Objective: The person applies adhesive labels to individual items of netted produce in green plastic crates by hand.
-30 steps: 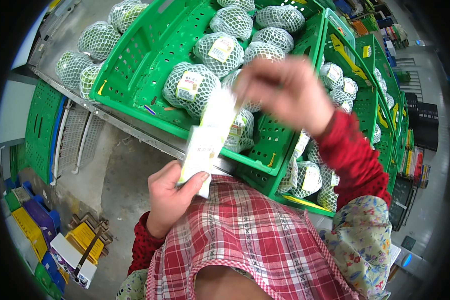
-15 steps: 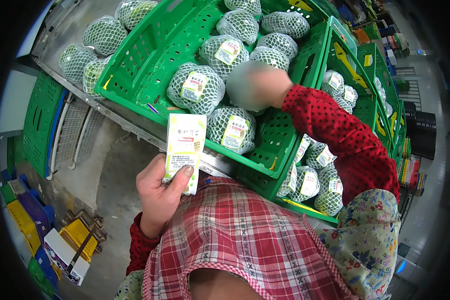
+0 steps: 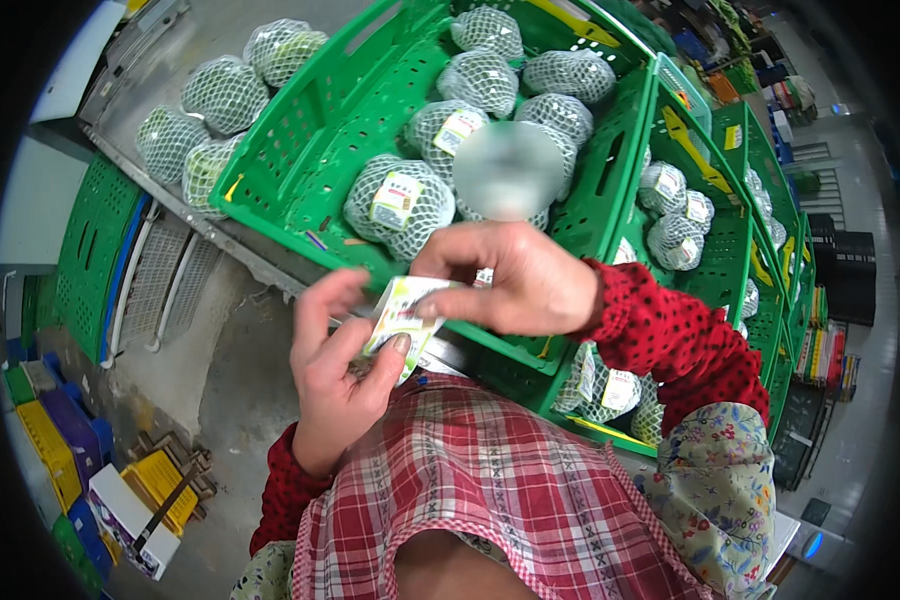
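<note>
A strip of white-and-green printed labels [image 3: 410, 305] is pinched between the thumb and fingers of my left hand [image 3: 332, 385]. My right hand [image 3: 520, 275] has its thumb and fingers closed on the upper part of that strip; whether a label has come loose is hidden. Both hands are over the near edge of a green plastic crate [image 3: 300, 160]. Inside it lie several round green vegetables in white foam netting [image 3: 400, 205], some bearing a label on top. A blurred patch covers part of the produce just beyond my right hand.
More netted vegetables [image 3: 225, 92] sit on a metal table [image 3: 150, 95] at the left. Other green crates [image 3: 705, 250] with labelled produce stand to the right. Below at the left are a yellow crate [image 3: 160, 490] and a white box [image 3: 120, 510] on the floor.
My right hand has left the netted vegetables in the crate and come down and left to the label strip. The strip has tilted in my left hand.
</note>
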`<state>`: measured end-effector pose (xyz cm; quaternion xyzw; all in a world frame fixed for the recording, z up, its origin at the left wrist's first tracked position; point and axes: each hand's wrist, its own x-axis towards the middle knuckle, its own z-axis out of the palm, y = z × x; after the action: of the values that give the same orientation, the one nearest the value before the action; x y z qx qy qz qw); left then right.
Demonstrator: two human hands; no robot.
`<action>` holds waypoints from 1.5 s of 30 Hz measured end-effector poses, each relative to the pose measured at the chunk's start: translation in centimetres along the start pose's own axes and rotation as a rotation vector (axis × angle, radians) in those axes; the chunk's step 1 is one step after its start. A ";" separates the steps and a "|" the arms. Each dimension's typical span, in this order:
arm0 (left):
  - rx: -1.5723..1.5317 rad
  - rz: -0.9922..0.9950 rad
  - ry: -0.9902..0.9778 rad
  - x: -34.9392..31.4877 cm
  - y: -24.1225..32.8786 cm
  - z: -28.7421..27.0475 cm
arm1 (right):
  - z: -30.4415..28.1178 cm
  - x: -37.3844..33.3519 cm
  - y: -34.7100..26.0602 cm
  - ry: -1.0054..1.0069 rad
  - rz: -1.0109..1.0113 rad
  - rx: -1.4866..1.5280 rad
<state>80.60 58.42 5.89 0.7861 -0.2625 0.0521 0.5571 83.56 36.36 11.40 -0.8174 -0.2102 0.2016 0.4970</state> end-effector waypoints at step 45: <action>-0.250 -0.324 -0.106 0.5 -0.2 2.9 | -15.4 1.9 19.7 0.357 0.488 -0.825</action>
<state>80.51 55.67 4.81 0.7445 -0.1662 -0.1124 0.6367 96.20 17.94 0.00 -0.9925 0.0130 0.0692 0.0996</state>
